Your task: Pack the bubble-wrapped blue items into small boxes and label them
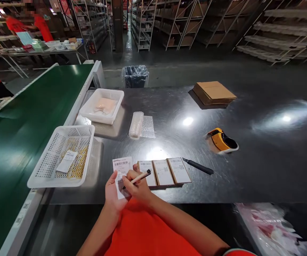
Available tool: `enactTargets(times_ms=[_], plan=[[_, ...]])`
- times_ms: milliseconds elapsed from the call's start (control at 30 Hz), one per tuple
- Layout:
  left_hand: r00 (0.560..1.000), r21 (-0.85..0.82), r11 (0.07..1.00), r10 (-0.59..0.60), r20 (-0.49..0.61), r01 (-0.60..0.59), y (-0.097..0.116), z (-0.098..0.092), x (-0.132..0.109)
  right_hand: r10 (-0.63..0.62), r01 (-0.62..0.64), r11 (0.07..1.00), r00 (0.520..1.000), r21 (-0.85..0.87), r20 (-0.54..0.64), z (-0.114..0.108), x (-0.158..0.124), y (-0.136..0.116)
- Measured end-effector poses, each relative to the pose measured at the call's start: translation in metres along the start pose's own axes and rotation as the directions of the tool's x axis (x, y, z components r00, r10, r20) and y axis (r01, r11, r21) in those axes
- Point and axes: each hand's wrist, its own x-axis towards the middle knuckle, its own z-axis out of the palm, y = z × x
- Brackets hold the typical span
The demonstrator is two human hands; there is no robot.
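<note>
My left hand (pixel 112 188) is closed around the edge of a white paper slip (pixel 122 164) printed with a barcode, tilted up off the table's front edge. A pen (pixel 140 176) with a pale barrel and dark end is pinched in my right hand (pixel 139 186), its tip side down against the slip. Just right of that hand, three small boxes (pixel 164 172) with white printed labels lie side by side; the leftmost is partly covered by my fingers. Beside them rests a black utility knife (pixel 198 166).
A yellow-and-black tape dispenser (pixel 221 139), a flat cardboard stack (pixel 214 93) and a bubble-wrap roll (pixel 136 124) lie on the metal table (pixel 169 103). Two white baskets (pixel 33 182) stand left, beside a green conveyor (pixel 36 96). A lined bin (pixel 135 76) is behind; co-workers are far left.
</note>
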Motion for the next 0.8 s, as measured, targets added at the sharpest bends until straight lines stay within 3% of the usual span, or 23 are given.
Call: enactTargets(times_ms=[333,500,800], plan=[[0.998,-0.041,0.999,0.014,-0.056,-0.016,-0.001,0.002,-0.001,0.016,-0.016,0.999,1.000,-0.035,0.003,0.001,0.000,0.008],[1.000,0.007,1.000,0.009,0.030,-0.010,0.001,-0.012,0.006,0.047,-0.048,0.998,0.999,-0.038,-0.014,0.002,0.000,0.008],[0.980,0.054,0.998,0.016,0.197,-0.027,0.001,-0.027,0.016,-0.025,0.026,0.999,0.999,-0.046,0.030,0.000,0.000,0.008]])
